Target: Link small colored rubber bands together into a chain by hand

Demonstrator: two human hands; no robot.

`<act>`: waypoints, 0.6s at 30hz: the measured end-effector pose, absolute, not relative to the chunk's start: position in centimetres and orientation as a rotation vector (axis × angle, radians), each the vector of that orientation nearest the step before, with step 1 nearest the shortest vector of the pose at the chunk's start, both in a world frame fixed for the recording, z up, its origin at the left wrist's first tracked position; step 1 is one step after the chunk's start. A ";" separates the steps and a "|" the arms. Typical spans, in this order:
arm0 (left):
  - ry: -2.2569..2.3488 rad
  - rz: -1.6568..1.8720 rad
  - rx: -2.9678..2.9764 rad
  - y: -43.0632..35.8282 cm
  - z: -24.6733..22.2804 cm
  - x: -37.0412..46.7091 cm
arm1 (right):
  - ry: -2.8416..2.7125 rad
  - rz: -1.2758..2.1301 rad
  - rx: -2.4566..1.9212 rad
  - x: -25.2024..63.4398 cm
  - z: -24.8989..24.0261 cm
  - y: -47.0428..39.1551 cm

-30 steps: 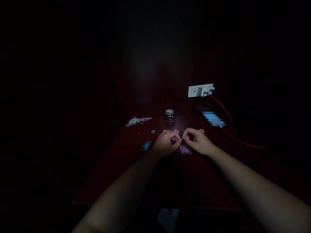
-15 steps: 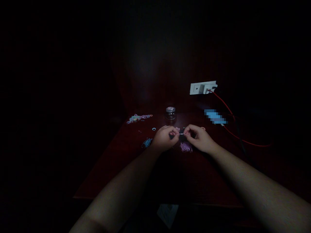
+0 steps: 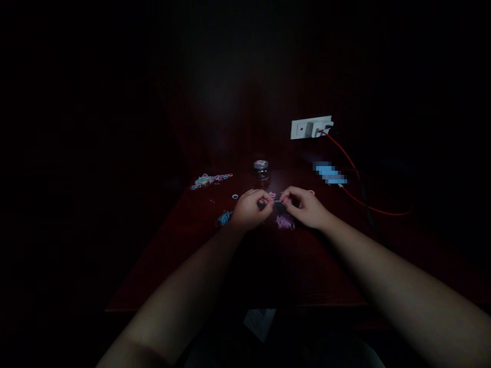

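Between my two hands a pale rubber band [image 3: 277, 201] is stretched into a short, narrow line. My left hand [image 3: 251, 209] pinches its left end, and my right hand [image 3: 307, 208] pinches the other. Just below the fingertips lies a pile of purple rubber bands [image 3: 285, 222]. Blue rubber bands [image 3: 223, 219] are heaped left of my left hand, partly behind the wrist. A few pink bands [image 3: 272, 195] show behind the fingers. One light blue ring [image 3: 235, 196] sits apart, and an orange ring [image 3: 311, 192] peeks out behind my right hand.
A small lidded clear jar [image 3: 261, 170] stands behind my hands on the dark red table [image 3: 184, 260]. Mixed bands [image 3: 207, 180] lie at the far left. A red cable [image 3: 378, 208] runs from the wall socket [image 3: 303, 129] to a blurred blue object [image 3: 330, 174] at right.
The whole view has shifted slightly, so everything sits a little further left and higher. Both hands keep their pinch on the band, which now looks slightly bowed.
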State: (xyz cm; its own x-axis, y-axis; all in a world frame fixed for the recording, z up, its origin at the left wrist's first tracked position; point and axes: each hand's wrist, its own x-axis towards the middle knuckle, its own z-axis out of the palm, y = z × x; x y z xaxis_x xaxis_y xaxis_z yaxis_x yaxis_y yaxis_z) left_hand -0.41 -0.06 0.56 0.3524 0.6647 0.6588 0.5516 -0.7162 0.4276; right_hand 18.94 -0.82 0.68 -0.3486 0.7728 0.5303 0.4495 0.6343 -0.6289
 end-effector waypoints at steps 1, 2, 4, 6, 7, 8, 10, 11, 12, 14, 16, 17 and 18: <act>1.109 1.300 2.478 -0.1 0.5 -0.4 | -2.002 0.491 -0.958 19.0 0.6 -0.8; 1.099 1.295 2.483 -0.1 0.5 -0.4 | -2.001 0.505 -0.960 19.0 0.6 -0.7; 1.085 1.289 2.491 -0.1 0.5 -0.3 | -1.993 0.511 -0.972 19.0 0.4 -0.6; 1.075 1.287 2.491 0.0 0.5 -0.3 | -1.989 0.481 -0.989 19.0 0.4 -0.5; 1.072 1.286 2.491 0.0 0.5 -0.3 | -1.992 0.463 -0.996 19.0 0.4 -0.5; 1.067 1.282 2.493 0.0 0.5 -0.3 | -1.996 0.450 -1.001 19.0 0.4 -0.5; 1.057 1.267 2.504 0.0 0.5 -0.4 | -2.005 0.444 -1.007 18.9 0.5 -0.6; 1.054 1.258 2.509 0.0 0.5 -0.4 | -2.004 0.448 -1.008 18.8 0.5 -0.6; 1.052 1.250 2.511 0.0 0.5 -0.4 | -1.999 0.451 -1.007 18.8 0.6 -0.6; 1.053 1.236 2.506 -0.1 0.5 -0.5 | -1.989 0.448 -1.003 18.8 0.6 -0.7; 1.044 1.215 2.501 -0.1 0.5 -0.5 | -1.988 0.436 -1.001 18.7 0.7 -0.7; 1.036 1.203 2.499 -0.2 0.4 -0.4 | -1.990 0.430 -1.005 18.7 0.7 -0.7; 1.028 1.191 2.498 -0.2 0.4 -0.4 | -1.991 0.427 -1.009 18.7 0.7 -0.7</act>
